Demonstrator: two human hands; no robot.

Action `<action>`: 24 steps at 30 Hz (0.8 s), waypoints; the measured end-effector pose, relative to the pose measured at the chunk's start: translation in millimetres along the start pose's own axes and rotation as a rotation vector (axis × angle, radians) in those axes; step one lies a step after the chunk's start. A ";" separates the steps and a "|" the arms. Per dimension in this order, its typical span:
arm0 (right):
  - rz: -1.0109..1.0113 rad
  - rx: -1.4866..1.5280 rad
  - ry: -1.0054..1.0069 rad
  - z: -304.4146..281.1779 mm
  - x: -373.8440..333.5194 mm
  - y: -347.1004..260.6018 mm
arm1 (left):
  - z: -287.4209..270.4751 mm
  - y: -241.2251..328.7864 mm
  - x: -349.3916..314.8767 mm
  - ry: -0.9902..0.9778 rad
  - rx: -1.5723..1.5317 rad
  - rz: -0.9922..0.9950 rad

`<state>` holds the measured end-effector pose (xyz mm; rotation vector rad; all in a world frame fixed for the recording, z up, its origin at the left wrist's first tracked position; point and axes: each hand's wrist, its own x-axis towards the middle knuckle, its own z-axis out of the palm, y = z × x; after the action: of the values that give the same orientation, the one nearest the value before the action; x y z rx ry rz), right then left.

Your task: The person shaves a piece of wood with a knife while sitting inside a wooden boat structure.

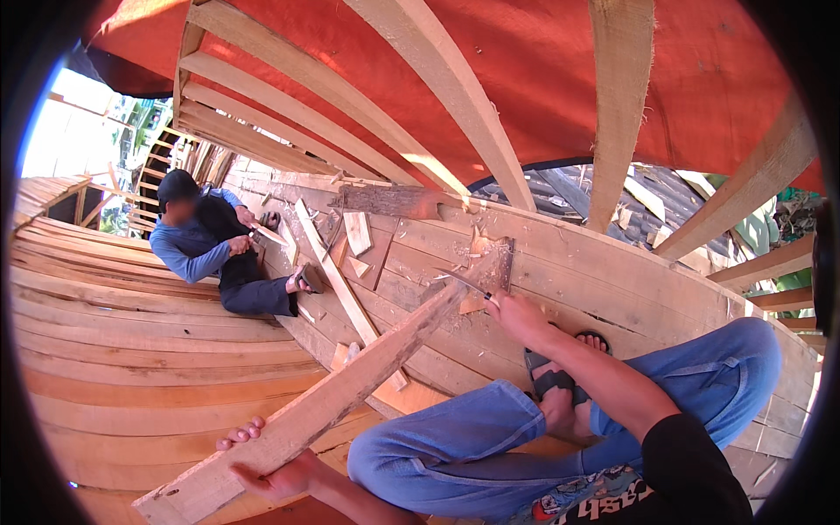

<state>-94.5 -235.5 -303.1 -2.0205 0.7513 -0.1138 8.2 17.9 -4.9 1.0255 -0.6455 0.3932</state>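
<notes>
A plank (350, 385) is clasped at seven o'clock by the left hand (284, 478), fingers curled; the knife (465, 283), fist-gripped by the right hand (518, 317), is best angled shallow.

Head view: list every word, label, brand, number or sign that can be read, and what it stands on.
Shirt: white lettering beside a coloured print; I won't copy its wording.
Board and tarp: no lettering that I can make out.

Bright daylight; upper-left glare (70, 127); rim (7, 262) distorted; far foliage (144, 118) perhaps soft.
</notes>
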 end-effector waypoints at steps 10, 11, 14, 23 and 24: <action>0.054 -0.054 0.046 -18.0 18.5 30.1 | 2.9 0.0 -0.6 -0.110 -0.045 0.012; 0.059 -0.019 0.042 -14.9 15.3 22.9 | 3.5 0.8 -0.1 -0.077 -0.020 0.027; -0.012 0.016 -0.047 -19.0 -1.8 -34.5 | 6.2 -3.5 1.6 -0.005 0.007 0.032; -0.034 -0.047 0.027 -24.8 26.0 36.2 | 9.8 -3.7 2.5 -0.090 -0.039 0.038; -0.029 -0.021 -0.001 -22.8 22.9 25.7 | 12.3 -3.7 0.3 -0.064 -0.019 0.045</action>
<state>-96.3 -274.6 -316.1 -2.0515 0.7256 -0.1223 6.8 5.3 -2.6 1.0102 -0.7298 0.3939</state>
